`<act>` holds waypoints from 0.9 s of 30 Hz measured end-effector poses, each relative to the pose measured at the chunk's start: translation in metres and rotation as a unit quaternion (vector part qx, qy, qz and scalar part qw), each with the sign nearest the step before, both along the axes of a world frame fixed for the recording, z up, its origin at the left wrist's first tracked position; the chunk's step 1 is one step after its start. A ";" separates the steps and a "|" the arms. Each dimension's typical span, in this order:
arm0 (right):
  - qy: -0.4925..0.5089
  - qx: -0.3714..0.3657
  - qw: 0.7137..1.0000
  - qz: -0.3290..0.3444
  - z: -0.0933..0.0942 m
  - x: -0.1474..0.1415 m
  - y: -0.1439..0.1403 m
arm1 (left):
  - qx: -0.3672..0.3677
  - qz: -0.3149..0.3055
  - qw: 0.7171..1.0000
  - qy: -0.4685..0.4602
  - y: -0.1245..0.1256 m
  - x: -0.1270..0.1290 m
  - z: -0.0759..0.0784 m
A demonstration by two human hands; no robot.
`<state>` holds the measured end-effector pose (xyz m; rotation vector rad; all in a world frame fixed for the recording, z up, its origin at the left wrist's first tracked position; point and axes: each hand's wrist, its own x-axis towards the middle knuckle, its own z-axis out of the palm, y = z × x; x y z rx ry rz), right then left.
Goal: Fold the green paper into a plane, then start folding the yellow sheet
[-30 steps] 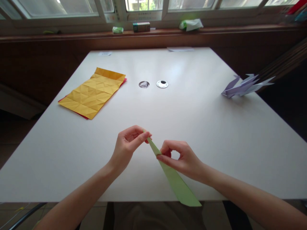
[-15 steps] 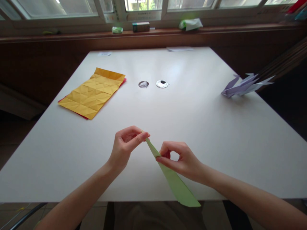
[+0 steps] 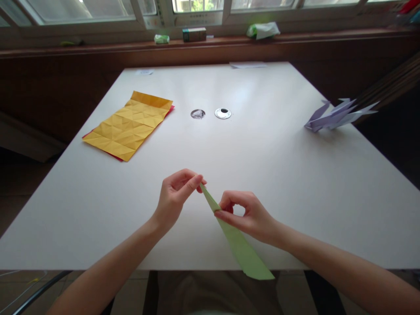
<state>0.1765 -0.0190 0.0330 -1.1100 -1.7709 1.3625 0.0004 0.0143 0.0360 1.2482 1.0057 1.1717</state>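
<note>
A long, narrow piece of folded green paper (image 3: 243, 249) slants between my hands, its wide end reaching down past the near edge of the table. My left hand (image 3: 179, 192) pinches the narrow tip between thumb and fingers. Lower along the same paper, my right hand (image 3: 249, 214) grips the edge with thumb and forefinger, the two curled into a ring. The fingertips of both hands partly cover the paper where they hold it.
Creased yellow paper (image 3: 127, 124) lies on the white table (image 3: 157, 166) at left, over a red sheet. Folded purple paper pieces (image 3: 333, 118) stand near the right edge. Two round holes (image 3: 197, 114) sit mid-table. Along the windowsill are a small box (image 3: 194, 34) and green-white packets (image 3: 262, 30).
My left hand has shifted slightly right and up, still pinching the paper's tip. The right hand keeps its hold almost unmoved. The whole view has tilted a little.
</note>
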 end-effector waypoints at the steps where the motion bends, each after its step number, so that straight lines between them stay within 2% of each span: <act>1: 0.005 -0.009 1.000 0.001 0.000 0.000 0.000 | 0.006 0.005 1.000 0.009 0.000 0.000 -0.001; 6: 0.031 -0.069 0.997 0.006 0.002 -0.001 0.001 | 0.024 0.057 0.997 0.035 -0.001 0.001 -0.003; 9: 0.060 -0.114 0.992 0.004 -0.001 0.000 0.002 | 0.016 0.059 0.997 0.045 0.000 0.002 -0.004; 13: 0.109 -0.173 0.979 -0.001 -0.008 0.000 0.003 | -0.018 0.013 0.999 0.049 0.003 0.001 -0.004; 17: 0.135 -0.198 0.971 -0.018 -0.010 0.000 0.003 | -0.071 -0.106 0.990 0.055 0.002 0.002 -0.005; 19: 0.126 -0.190 0.973 -0.032 -0.009 -0.001 0.003 | -0.091 -0.130 0.985 0.069 0.001 0.003 -0.007; 24: 0.084 -0.185 0.979 -0.034 -0.008 0.000 0.005 | -0.091 -0.045 0.993 0.068 -0.002 0.006 -0.008; 27: 0.046 -0.161 0.985 -0.041 -0.009 0.002 0.005 | -0.074 -0.026 0.995 0.065 -0.003 0.006 -0.007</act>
